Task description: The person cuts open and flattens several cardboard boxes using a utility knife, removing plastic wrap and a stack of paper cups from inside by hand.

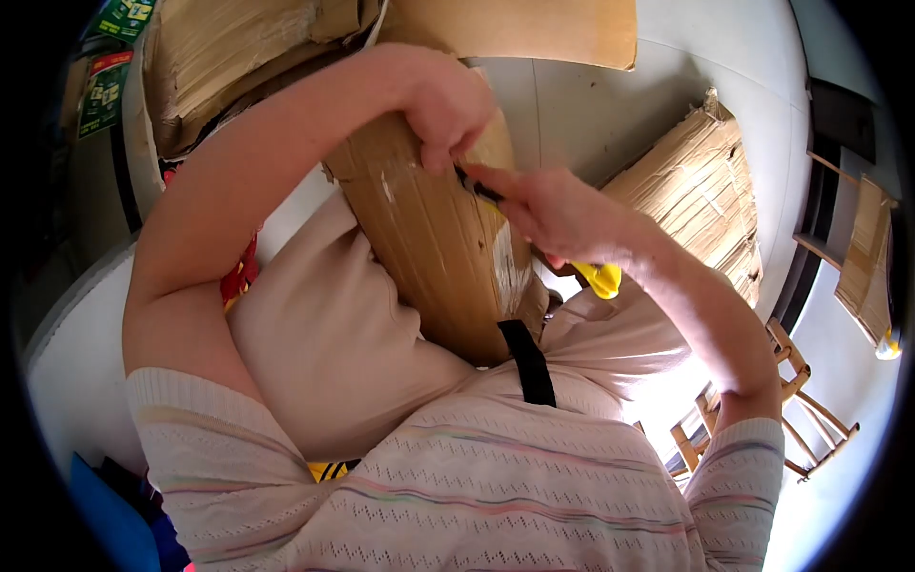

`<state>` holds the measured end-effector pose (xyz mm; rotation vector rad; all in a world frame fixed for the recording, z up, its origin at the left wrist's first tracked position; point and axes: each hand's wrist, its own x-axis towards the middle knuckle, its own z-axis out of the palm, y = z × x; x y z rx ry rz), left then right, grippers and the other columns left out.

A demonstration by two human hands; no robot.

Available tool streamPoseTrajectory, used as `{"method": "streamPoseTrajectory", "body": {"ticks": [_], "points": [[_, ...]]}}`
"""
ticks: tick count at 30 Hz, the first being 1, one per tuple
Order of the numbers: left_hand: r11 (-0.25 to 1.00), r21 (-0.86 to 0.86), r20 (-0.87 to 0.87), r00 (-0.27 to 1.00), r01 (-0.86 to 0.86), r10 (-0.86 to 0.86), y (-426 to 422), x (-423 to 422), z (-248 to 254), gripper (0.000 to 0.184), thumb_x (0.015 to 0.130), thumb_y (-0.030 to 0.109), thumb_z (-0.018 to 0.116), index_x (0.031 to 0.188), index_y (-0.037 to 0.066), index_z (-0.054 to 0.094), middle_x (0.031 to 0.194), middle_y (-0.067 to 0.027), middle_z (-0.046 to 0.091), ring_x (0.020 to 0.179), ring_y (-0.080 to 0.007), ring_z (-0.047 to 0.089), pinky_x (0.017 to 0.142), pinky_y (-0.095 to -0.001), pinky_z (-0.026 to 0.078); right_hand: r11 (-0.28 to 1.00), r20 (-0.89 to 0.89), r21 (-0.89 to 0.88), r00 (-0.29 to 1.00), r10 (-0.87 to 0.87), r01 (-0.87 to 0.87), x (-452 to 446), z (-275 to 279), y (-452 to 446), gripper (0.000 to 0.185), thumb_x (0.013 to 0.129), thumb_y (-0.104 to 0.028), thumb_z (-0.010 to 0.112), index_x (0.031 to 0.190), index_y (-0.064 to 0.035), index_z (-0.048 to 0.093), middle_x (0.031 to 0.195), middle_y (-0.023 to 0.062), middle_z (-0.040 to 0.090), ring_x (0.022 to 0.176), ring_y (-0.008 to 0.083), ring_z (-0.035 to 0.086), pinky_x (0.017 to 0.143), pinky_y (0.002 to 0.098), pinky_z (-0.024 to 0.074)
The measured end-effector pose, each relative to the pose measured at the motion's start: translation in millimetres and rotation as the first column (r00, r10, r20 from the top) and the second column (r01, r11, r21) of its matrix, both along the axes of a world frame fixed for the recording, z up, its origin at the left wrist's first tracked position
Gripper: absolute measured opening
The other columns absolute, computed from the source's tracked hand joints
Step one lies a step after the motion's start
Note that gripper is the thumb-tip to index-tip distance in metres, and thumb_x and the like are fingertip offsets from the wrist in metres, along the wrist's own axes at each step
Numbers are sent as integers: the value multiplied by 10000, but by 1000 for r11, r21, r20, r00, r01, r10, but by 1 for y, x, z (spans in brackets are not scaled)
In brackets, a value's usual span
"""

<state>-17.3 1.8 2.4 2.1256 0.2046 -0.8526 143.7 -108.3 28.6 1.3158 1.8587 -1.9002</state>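
Observation:
A tall, worn brown cardboard box stands between my legs, with strips of clear tape along its side. My left hand bends over its far upper end, fingers curled down and gripping the cardboard there. In my right hand is a utility knife with a yellow and black handle, its yellow butt sticking out below the palm. The black front end points at the box beside my left fingertips. I cannot make out the blade or how deep it sits.
Flattened cardboard leans at the upper left, and another sheet lies at the top. A crumpled cardboard piece rests on the pale floor to the right. Bamboo-like stool legs stand at the lower right. Green packages show at the far left.

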Motion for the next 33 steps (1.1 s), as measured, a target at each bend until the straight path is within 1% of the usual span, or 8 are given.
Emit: {"method": "streamPoseTrajectory", "body": {"ticks": [2,7,10,13,16,22,25,33], "points": [[1000,-21,1,1000,-8,8,-3,4,1,199,552,150,651,705,26,683,592,-119,599,576,-244,569,552,-378,440,986,-44,169,999,11,-3,8,-4,-18,469,916,-97,402,1381,-110,346,538,114,516,395,180,517,465,314,466],[991,-100,92,993,86,-77,-20,10,-7,188,579,151,636,714,27,679,600,-128,599,579,-255,572,556,-385,440,959,9,280,999,-52,47,12,-13,-76,596,829,-62,478,1389,-101,279,711,205,591,638,378,600,593,462,481],[986,-131,35,995,99,-95,-26,17,-4,185,591,152,635,715,20,670,602,-132,597,582,-260,573,557,-391,440,942,31,318,992,-124,108,15,-6,-98,618,819,-63,493,1397,-110,280,740,190,595,629,363,602,580,441,486],[991,-113,31,997,75,-72,-24,15,-4,174,597,143,628,708,12,657,594,-138,585,577,-263,569,547,-392,435,956,92,287,995,36,-61,22,-8,-121,641,811,-56,498,1408,-118,272,713,183,585,604,345,596,562,424,486],[999,21,25,999,39,-39,-11,15,3,163,581,121,612,692,5,641,581,-149,558,564,-276,551,529,-393,419,881,-118,428,979,-168,202,34,-17,-143,621,828,-62,492,1409,-123,283,673,186,580,590,335,592,538,410,488],[980,129,144,980,-154,135,16,13,50,152,544,74,587,671,-3,619,561,-157,518,538,-301,513,519,-393,399,905,77,32,901,-426,425,64,25,-73,530,887,-112,477,1392,-114,315,672,154,595,498,214,596,513,335,489],[971,177,176,976,-159,128,13,15,60,152,549,60,583,681,0,628,567,-156,528,548,-305,526,533,-386,411,791,-44,64,794,-607,608,44,21,-30,567,884,-185,523,1390,-71,296,656,135,595,467,172,580,506,308,483],[941,306,89,989,-141,119,-2,23,78,161,594,29,565,727,7,655,640,-170,579,655,-328,580,609,-392,461,849,-68,126,858,-509,514,9,-8,21,775,729,-200,639,1370,12,257,671,128,615,500,195,593,500,313,486]]}}
